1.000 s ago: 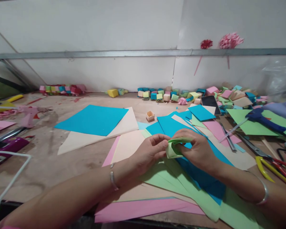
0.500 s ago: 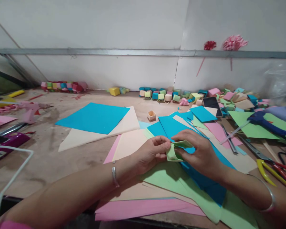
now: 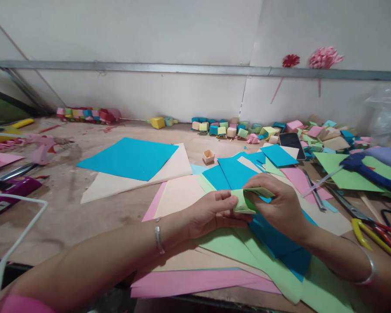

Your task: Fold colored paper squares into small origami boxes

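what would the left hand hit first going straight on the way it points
The folded green paper that the left hand pinches, then probably the right hand just behind it; depth is unclear.

Light green folded paper (image 3: 244,202), bright blue sheet (image 3: 130,158), cream sheet (image 3: 174,167), pink sheet (image 3: 198,282), small peach box (image 3: 208,156), black phone (image 3: 291,141), red paper flower (image 3: 290,60), silver bracelet (image 3: 158,234).
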The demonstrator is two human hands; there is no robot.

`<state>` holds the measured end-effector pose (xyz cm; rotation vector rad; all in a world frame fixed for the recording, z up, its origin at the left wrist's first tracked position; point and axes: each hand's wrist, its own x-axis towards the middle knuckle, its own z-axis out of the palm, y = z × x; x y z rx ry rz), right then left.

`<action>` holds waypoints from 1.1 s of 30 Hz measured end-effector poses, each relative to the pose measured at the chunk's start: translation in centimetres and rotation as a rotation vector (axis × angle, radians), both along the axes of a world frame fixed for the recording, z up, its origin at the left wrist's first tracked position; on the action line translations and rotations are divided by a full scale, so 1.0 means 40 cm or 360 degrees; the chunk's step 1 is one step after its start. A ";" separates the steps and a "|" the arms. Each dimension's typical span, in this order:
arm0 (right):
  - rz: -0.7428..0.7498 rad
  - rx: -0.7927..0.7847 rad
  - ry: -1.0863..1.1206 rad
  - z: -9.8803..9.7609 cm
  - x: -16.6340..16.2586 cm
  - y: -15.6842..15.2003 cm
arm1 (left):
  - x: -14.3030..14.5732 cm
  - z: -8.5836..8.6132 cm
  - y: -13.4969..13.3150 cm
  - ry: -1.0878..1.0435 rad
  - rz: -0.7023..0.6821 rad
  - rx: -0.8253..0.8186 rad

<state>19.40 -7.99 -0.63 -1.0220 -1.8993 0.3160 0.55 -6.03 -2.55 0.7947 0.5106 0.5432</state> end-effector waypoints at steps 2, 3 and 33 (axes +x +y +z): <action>0.0056 -0.0061 0.0004 0.000 0.002 0.001 | -0.003 -0.003 0.004 -0.0019 -0.0038 -0.0003; 0.0077 -0.0098 0.0016 0.000 0.004 0.001 | -0.004 -0.003 0.006 -0.0034 -0.0064 -0.0007; -0.0193 0.0023 0.0102 0.019 0.012 -0.012 | -0.007 0.021 0.022 -0.0066 0.0417 0.0169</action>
